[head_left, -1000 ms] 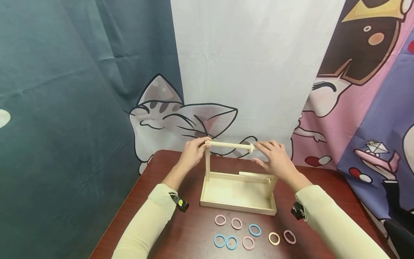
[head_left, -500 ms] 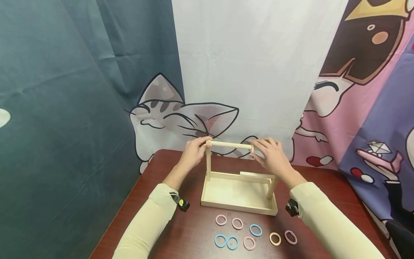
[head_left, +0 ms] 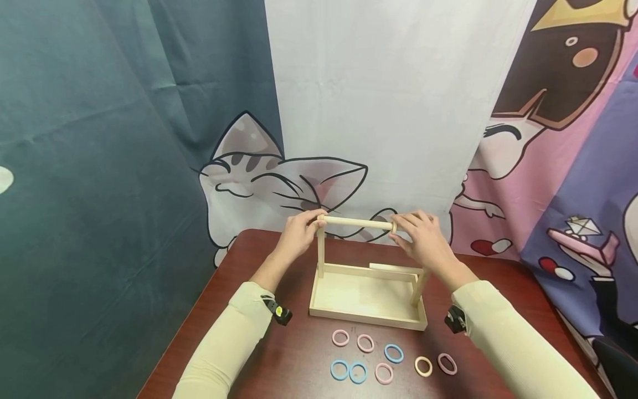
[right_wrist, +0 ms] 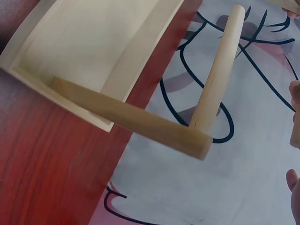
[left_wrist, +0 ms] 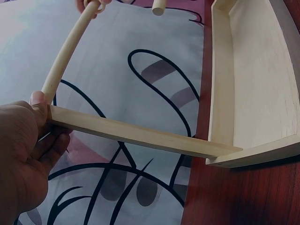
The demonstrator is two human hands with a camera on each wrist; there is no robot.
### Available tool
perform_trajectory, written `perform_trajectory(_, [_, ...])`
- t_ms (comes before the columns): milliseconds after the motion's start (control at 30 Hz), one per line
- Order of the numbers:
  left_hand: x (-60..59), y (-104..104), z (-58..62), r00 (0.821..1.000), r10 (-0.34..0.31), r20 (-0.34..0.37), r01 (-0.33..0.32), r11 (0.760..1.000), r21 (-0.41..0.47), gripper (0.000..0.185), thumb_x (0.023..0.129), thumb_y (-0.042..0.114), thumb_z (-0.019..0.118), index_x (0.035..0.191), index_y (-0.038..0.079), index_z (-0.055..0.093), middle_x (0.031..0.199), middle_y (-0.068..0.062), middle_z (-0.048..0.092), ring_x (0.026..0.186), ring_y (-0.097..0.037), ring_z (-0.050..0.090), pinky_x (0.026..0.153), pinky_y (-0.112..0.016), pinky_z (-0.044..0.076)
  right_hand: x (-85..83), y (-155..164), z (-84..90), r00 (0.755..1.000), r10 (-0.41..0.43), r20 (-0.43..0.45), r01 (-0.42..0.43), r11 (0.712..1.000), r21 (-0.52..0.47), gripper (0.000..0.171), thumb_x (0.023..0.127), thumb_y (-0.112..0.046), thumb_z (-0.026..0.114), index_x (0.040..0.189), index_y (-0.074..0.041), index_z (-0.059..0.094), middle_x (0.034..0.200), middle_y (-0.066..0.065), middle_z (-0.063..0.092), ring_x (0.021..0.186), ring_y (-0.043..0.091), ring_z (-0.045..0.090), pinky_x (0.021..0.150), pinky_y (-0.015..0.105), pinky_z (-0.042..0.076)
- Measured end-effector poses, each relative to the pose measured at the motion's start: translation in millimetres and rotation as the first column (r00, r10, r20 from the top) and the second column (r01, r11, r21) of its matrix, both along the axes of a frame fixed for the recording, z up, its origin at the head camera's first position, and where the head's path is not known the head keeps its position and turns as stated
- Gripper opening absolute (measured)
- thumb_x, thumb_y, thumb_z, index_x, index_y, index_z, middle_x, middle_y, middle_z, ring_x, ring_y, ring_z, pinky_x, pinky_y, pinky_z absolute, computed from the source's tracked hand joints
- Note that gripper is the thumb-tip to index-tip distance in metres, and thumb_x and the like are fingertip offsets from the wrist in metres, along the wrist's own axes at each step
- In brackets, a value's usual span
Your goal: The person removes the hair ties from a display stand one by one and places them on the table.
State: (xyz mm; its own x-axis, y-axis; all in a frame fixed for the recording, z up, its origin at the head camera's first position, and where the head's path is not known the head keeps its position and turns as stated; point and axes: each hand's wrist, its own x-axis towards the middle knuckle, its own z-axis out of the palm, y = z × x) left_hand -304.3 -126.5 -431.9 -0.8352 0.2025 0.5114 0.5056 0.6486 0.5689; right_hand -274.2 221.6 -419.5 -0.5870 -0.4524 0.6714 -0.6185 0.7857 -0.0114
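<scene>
A pale wooden stand has a shallow tray base, a tall left post and a shorter right post. My left hand grips the top of the tall post, its thumb by the root of the upper dowel. That dowel runs sideways to the right. Near its far end my right hand pinches a cream ring, partly covered by the fingers. A lower dowel juts left from the short post. In the right wrist view, only some fingertips show at the edge.
Several loose rings lie in front of the tray, among them a pink ring, a blue ring, a yellow ring and a mauve ring. The dark red table ends before a printed cloth backdrop.
My right hand closed on the cream ring, and both have since shifted slightly right along the upper dowel. My left hand has stayed on the tall post.
</scene>
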Motion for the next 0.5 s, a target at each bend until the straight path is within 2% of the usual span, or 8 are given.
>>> perform_trajectory(500, [1.2,0.1,0.1,1.000,0.002,-0.005,-0.003,1.000,-0.004,0.036,0.100,0.037,0.072,0.129,0.019,0.079,0.106,-0.008,0.079,0.090,-0.026,0.068,0.090,-0.049,0.059,9.3,21.5,0.0,0.999,-0.033,-0.029,0.032,0.999,-0.016,0.053,0.086,-0.015,0.095,0.135,-0.005,0.076,0.115,0.016,0.082,0.105,0.038,0.066,0.090,0.065,0.045])
